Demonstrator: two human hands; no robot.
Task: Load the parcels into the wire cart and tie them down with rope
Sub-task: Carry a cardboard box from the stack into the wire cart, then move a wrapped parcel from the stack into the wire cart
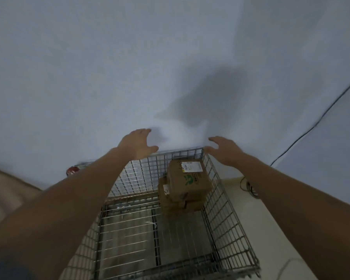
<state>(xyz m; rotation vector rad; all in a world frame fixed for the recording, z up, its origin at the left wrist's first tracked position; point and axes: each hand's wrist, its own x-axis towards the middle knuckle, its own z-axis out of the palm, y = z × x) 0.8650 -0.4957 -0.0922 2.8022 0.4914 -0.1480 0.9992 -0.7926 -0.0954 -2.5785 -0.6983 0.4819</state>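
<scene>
Two open hands [137, 143]; one wire cart [226, 219]; stacked parcels [188, 178]

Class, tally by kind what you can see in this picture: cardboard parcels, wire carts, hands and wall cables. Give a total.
Cardboard parcels: at least 2, stacked; lower ones hard to separate
Wire cart: 1
Hands: 2, left hand, right hand
Wall cable: 1
Total: 6

Bare indoor room — plain pale wall [89, 67], tiled floor [271, 219], loose black cable [321, 118], storage-like

Blue-grey wall [109, 67] w/ black cable [315, 126]; red obj [72, 170] at wall base, blurred.
</scene>
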